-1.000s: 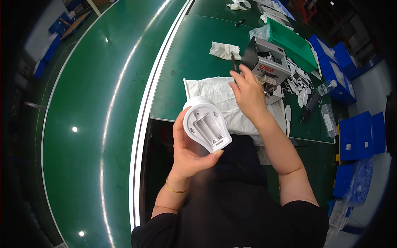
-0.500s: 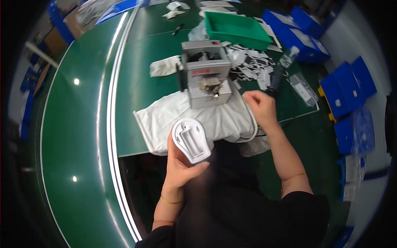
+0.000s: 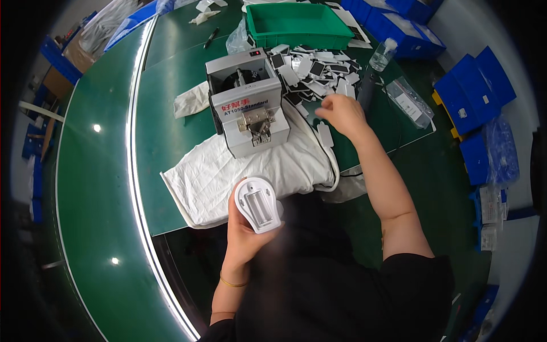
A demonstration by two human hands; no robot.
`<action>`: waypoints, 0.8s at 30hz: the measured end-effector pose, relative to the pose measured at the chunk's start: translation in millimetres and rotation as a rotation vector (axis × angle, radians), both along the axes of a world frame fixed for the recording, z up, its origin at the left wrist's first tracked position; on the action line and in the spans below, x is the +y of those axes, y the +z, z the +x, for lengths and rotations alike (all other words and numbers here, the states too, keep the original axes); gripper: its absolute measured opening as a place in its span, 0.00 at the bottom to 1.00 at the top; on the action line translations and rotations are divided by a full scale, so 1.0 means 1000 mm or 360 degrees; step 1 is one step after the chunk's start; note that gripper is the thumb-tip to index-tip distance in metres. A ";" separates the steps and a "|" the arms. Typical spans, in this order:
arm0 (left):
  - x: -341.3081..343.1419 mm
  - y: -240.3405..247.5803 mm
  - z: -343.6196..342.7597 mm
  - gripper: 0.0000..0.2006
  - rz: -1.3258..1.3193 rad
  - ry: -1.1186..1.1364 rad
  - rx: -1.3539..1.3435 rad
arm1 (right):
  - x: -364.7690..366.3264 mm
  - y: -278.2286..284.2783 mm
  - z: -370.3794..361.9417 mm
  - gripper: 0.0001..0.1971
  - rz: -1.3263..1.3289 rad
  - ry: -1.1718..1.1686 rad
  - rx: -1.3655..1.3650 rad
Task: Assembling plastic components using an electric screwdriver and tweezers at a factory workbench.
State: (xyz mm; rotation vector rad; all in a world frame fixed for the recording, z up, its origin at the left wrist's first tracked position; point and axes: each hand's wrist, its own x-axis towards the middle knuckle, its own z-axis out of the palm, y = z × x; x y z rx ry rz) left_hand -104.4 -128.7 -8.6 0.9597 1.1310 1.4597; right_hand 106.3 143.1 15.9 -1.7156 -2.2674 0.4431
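A white plastic housing (image 3: 259, 212) with a rounded top and an open battery compartment is held in my left hand (image 3: 241, 236). Its compartment faces up, with metal contacts inside, and it sits just in front of the white cloth (image 3: 250, 178). My right hand (image 3: 343, 117) is over the near edge of a pile of small white plastic covers (image 3: 319, 69), several with dark pads. The fingers of that hand are bent, with the thumb apart from them and nothing visible between. One loose white cover (image 3: 325, 135) lies just below it.
A grey screw-feeder-like machine (image 3: 250, 105) stands on the cloth. Behind the pile is a green bin (image 3: 299, 25). A clear bottle (image 3: 383, 54) and a plastic bag (image 3: 409, 102) lie toward the right edge. Blue bins (image 3: 476, 85) stand farther right.
My right hand has moved away from the cloth's right edge to the pile of covers, its thumb now apart from the fingers. The left hand keeps the housing, and the view has shifted.
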 end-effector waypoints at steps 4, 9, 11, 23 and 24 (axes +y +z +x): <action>-0.001 -0.002 -0.003 0.51 0.0005 0.0044 0.0064 | -0.027 -0.006 0.005 0.31 -0.0096 0.0068 -0.0152; -0.001 0.003 0.004 0.52 0.0167 -0.0013 0.0081 | -0.030 -0.022 0.021 0.27 -0.0083 0.0071 0.0165; -0.008 0.005 0.002 0.51 0.0175 0.0045 0.0091 | -0.028 -0.026 0.024 0.24 -0.0227 0.0025 0.0194; -0.019 0.000 0.006 0.49 0.0306 0.0080 0.0225 | -0.164 0.064 -0.022 0.20 -0.0315 0.0494 0.1809; -0.019 0.001 0.007 0.49 0.0304 0.0083 0.0220 | -0.176 0.067 -0.023 0.19 -0.0443 0.0549 0.1728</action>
